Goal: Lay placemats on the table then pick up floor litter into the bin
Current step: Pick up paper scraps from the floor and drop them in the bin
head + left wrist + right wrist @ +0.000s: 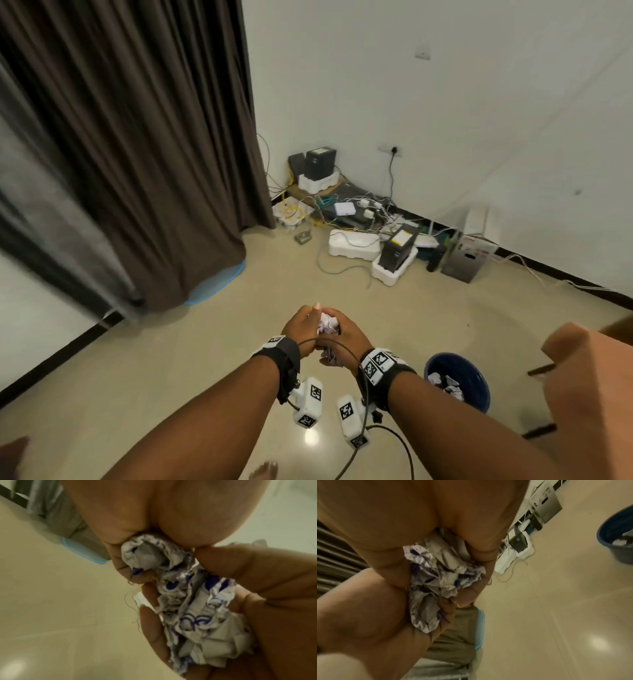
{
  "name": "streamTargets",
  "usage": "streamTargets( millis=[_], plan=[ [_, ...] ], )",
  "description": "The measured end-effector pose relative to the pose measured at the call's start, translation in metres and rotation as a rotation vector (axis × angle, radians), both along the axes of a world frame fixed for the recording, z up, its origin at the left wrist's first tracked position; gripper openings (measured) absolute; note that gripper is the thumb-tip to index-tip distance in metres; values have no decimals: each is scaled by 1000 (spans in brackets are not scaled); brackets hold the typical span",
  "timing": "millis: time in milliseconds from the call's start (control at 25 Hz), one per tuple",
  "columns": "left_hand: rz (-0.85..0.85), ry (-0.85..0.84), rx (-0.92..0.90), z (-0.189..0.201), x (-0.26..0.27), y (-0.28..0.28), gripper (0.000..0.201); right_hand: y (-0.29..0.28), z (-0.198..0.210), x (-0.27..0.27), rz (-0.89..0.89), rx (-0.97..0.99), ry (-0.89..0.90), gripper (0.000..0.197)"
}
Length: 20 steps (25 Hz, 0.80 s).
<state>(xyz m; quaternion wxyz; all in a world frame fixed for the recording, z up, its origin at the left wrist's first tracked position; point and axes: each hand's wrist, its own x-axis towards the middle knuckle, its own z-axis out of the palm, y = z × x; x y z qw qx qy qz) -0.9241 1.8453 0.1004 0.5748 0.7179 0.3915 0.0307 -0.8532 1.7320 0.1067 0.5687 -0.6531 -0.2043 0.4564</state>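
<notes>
Both my hands are cupped together around a wad of crumpled white paper with blue print (327,324) (190,601) (440,577), held above the beige floor. My left hand (308,322) curls round its left side and my right hand (344,334) closes on its right and underside. Fingers of both hands press into the wad in the wrist views. The dark blue bin (478,380) (611,539) stands on the floor just right of my right wrist, with crumpled paper balls (445,385) inside. No placemats are in view.
A dark brown curtain (144,154) hangs at left over a light blue basin (219,284). Routers, foam blocks and tangled cables (363,222) crowd the far corner by the wall. A brown table edge (589,383) juts in at right. My bare foot (265,469) shows below.
</notes>
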Motion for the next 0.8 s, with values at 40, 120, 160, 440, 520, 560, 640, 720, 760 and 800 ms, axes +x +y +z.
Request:
streamTargets(
  millis=[40, 120, 160, 440, 520, 560, 640, 720, 760, 800],
  plan=[
    [-33, 20, -75, -3, 12, 9, 55, 6, -2, 6, -37, -13, -18, 50],
    [-121, 13, -193, 5, 40, 22, 62, 18, -3, 21, -96, -40, -72, 59],
    [-142, 3, -216, 9, 51, 27, 65, 21, -5, 25, -93, -46, -110, 67],
    [-435, 132, -490, -8, 150, 5, 86, -10, 0, 72, -254, -276, -398, 80],
    [-619, 160, -483, 8, 157, -21, 48, -41, -4, 88, -330, -371, -374, 69],
    [-668, 202, -497, 13, 165, -32, 36, -56, -6, 95, -327, -417, -374, 67],
    [-776, 280, -446, 10, 181, -60, 25, -84, -13, 107, -327, -493, -383, 75],
    [-828, 297, -410, 3, 201, -84, 29, -107, -28, 122, -328, -519, -382, 76],
    [-832, 326, -451, 2, 211, -96, 28, -116, -36, 130, -361, -512, -325, 63],
    [-808, 318, -451, 0, 224, -110, 29, -128, -48, 142, -415, -483, -317, 51]
  ],
)
